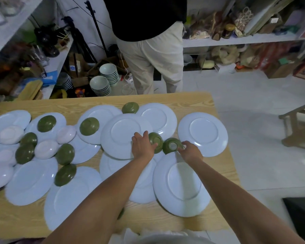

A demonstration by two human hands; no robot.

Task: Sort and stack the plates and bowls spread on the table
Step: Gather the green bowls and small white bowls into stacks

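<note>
Several pale blue plates lie upside down and overlapping across the wooden table point(192, 98), among them one at the far right point(202, 133) and one near me point(181, 184). Green bowls and pale pink bowls point(46, 149) sit upside down among them. My left hand point(142, 147) rests on a plate point(121, 136) with its fingers on the edge of an overturned green bowl point(158, 140). My right hand point(190, 151) pinches the rim of a second green bowl point(172, 146), which is tilted on its side. Another green bowl point(130, 107) sits at the far edge.
A person in beige trousers point(153, 59) stands just beyond the table's far edge. Stacks of pale bowls point(106, 78) sit on the floor behind the table. Cluttered shelves line the left and back walls. A wooden stool point(299, 125) stands to the right.
</note>
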